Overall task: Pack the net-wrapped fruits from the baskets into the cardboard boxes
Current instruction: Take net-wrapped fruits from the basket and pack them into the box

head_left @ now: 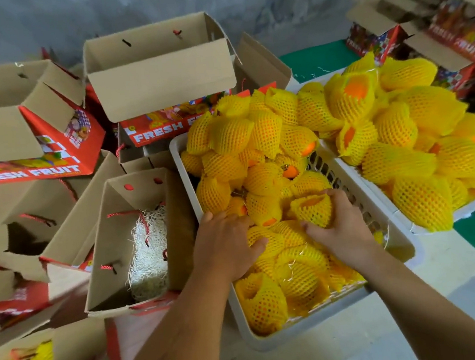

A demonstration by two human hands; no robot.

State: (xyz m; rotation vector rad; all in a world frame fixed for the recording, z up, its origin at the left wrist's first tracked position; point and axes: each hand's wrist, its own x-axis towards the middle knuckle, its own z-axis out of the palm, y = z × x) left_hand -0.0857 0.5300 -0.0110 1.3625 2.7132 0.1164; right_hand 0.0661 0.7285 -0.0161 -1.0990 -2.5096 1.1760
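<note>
Right hand (pixel 341 221) grips one net-wrapped fruit (pixel 312 209) in the near basket (pixel 310 323); left hand (pixel 227 241) curls over another fruit (pixel 266 240) beside it. Step in hand appears to be pickup. Next: lift both clear and carry left into the open box (pixel 115 251), lined with shredded paper (pixel 148 253).

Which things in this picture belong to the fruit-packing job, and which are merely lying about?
Belonging to the job:
- net-wrapped fruit held in the right hand
- left hand on the fruit pile
- near basket
- far basket
- open box with shredded filler

Lying about:
- green mat
- grey wall
</note>
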